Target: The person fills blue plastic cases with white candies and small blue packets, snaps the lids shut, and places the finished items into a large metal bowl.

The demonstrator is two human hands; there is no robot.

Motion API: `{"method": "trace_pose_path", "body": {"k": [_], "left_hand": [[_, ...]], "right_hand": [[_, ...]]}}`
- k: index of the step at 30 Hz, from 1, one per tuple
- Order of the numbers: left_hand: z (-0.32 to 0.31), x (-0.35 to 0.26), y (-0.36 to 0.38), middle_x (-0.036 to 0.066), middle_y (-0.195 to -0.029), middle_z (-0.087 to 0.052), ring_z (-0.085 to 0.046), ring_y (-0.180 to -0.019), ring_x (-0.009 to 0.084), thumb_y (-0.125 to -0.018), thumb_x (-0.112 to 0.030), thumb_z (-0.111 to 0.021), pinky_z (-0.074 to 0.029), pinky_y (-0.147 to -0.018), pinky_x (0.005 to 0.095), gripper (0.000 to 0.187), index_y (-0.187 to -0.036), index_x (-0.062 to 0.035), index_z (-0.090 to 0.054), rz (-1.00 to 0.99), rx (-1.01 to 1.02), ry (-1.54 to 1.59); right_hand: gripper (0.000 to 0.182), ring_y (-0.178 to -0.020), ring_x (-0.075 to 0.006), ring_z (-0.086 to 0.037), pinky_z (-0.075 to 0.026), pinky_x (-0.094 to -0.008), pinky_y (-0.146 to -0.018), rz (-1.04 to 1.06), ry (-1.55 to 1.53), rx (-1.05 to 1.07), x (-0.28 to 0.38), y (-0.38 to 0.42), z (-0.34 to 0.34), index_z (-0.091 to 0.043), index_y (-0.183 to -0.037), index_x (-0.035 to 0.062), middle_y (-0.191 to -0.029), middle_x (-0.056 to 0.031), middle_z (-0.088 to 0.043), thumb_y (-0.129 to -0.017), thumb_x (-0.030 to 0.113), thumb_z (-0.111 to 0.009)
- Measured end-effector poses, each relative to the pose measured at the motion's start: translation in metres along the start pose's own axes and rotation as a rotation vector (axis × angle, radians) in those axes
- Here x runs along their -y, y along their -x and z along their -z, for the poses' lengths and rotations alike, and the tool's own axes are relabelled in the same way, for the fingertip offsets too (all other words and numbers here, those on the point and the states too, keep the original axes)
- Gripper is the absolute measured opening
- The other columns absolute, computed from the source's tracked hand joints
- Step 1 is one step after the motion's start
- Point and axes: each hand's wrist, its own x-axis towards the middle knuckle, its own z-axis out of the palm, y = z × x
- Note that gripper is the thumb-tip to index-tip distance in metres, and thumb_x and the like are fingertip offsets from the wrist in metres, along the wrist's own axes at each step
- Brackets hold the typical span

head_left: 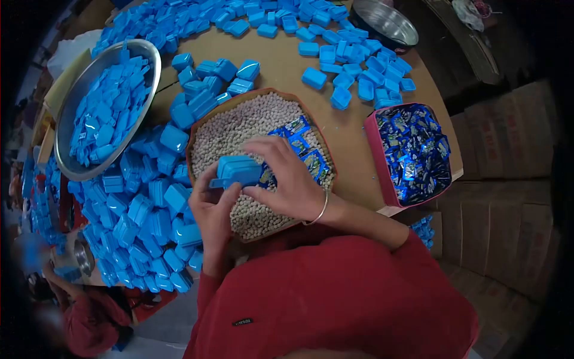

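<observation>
Our left hand (212, 206) clamped on blue case (238, 170) over tray (189, 157) of pale beads (245, 116); right hand (290, 185) cupped round other end, can't tell if touching. Loose grip, we could drop case into beads imo.

No readable text; print on shirt label (242, 322), blue packets (418, 152) and cartons (487, 140) too small or blurred.

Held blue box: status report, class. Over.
Left hand pinching blue box; right hand curled close. Box above pellets. Right hand partly hiding blue packets.
</observation>
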Motion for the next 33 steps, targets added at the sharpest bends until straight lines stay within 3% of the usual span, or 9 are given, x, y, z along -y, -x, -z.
{"method": "trace_pose_path", "body": {"k": [2, 4, 12, 16, 17, 20, 24, 30, 33], "left_hand": [[0.008, -0.022, -0.012, 0.013, -0.107, -0.06, -0.06, -0.094, 0.0249, -0.074, -0.006, -0.07, -0.047, -0.08, 0.0332, 0.046, -0.116, -0.0002, -0.055, -0.398, 0.219, -0.763], [0.001, -0.047, -0.019, 0.012, -0.104, -0.06, -0.059, -0.096, 0.0242, -0.064, -0.003, -0.072, -0.046, -0.081, 0.0344, 0.056, -0.117, 0.0003, -0.056, -0.405, 0.539, -0.93], [-0.021, -0.002, -0.015, 0.01, -0.107, -0.05, -0.051, -0.099, 0.0204, -0.077, -0.004, -0.062, -0.041, -0.084, 0.0302, 0.041, -0.117, -0.0008, -0.054, -0.141, 0.419, -0.27], [-0.038, 0.018, -0.011, 0.007, -0.097, -0.052, -0.053, -0.091, 0.0162, -0.073, 0.0, -0.064, -0.042, -0.081, 0.027, 0.031, -0.103, -0.0018, -0.055, -0.189, 0.285, -0.364], [-0.04, 0.015, -0.007, 0.004, -0.092, -0.053, -0.054, -0.083, 0.0133, -0.069, -0.001, -0.067, -0.045, -0.075, 0.0256, 0.033, -0.1, -0.0028, -0.055, -0.087, 0.184, -0.39], [-0.043, 0.019, -0.01, 0.002, -0.09, -0.054, -0.055, -0.08, 0.0112, -0.066, -0.003, -0.069, -0.046, -0.071, 0.0247, 0.035, -0.099, -0.0033, -0.056, -0.225, 0.265, -0.375], [-0.055, 0.005, -0.008, 0.004, -0.09, -0.056, -0.057, -0.081, 0.0115, -0.065, -0.004, -0.07, -0.047, -0.073, 0.0249, 0.037, -0.098, -0.0031, -0.055, -0.164, 0.341, -0.33], [-0.065, 0.003, -0.01, 0.007, -0.083, -0.059, -0.059, -0.075, 0.0155, -0.063, -0.005, -0.072, -0.049, -0.068, 0.0278, 0.033, -0.093, -0.0038, -0.056, -0.3, 0.296, -0.537], [-0.068, 0.005, -0.012, 0.01, -0.081, -0.06, -0.06, -0.071, 0.0216, -0.06, -0.006, -0.074, -0.049, -0.064, 0.0303, 0.033, -0.089, -0.005, -0.057, -0.539, 0.251, -0.582]], "right_hand": [[0.036, -0.089, -0.0272, -0.058, -0.049, -0.0328, -0.075, 0.236, 0.106, 0.049, 0.009, -0.001, 0.007, -0.055, -0.103, 0.0035, -0.102, -0.01, -0.056, -0.07, 0.006, -0.07], [0.014, -0.08, -0.0242, -0.06, -0.05, -0.032, -0.065, 0.313, 0.08, 0.124, 0.006, 0.007, 0.004, -0.06, -0.088, 0.0045, -0.086, -0.0067, -0.059, -0.075, 0.002, -0.062], [0.02, -0.079, -0.0283, -0.062, -0.051, -0.0347, -0.065, -0.011, -0.166, -0.026, 0.002, 0.009, 0.025, -0.062, -0.099, 0.0038, -0.086, -0.01, -0.057, -0.08, -0.002, -0.059], [0.02, -0.078, -0.0298, -0.061, -0.049, -0.0371, -0.065, -0.147, -0.161, 0.067, -0.002, 0.01, 0.041, -0.061, -0.099, 0.0043, -0.081, -0.0109, -0.057, -0.08, -0.001, -0.059], [0.02, -0.077, -0.0291, -0.061, -0.049, -0.0368, -0.064, -0.12, -0.156, 0.045, -0.006, 0.014, 0.042, -0.062, -0.099, 0.005, -0.081, -0.0106, -0.058, -0.08, -0.001, -0.06], [0.017, -0.073, -0.0287, -0.062, -0.049, -0.0378, -0.062, -0.032, -0.148, -0.004, -0.019, 0.028, 0.036, -0.061, -0.096, 0.0047, -0.08, -0.0106, -0.059, -0.08, 0.0, -0.062], [0.014, -0.074, -0.0293, -0.062, -0.048, -0.0382, -0.061, 0.061, -0.118, -0.006, -0.023, 0.032, 0.043, -0.057, -0.091, 0.0029, -0.08, -0.0111, -0.058, -0.079, 0.0, -0.062], [0.016, -0.073, -0.0284, -0.061, -0.049, -0.0377, -0.06, 0.145, 0.018, 0.031, -0.026, 0.036, 0.049, -0.051, -0.085, 0.0038, -0.079, -0.0106, -0.055, -0.072, 0.001, -0.061], [0.016, -0.069, -0.0268, -0.06, -0.048, -0.0362, -0.057, 0.177, 0.007, -0.028, -0.026, 0.033, 0.047, -0.05, -0.082, 0.0042, -0.077, -0.0093, -0.054, -0.071, 0.0, -0.062]]}}
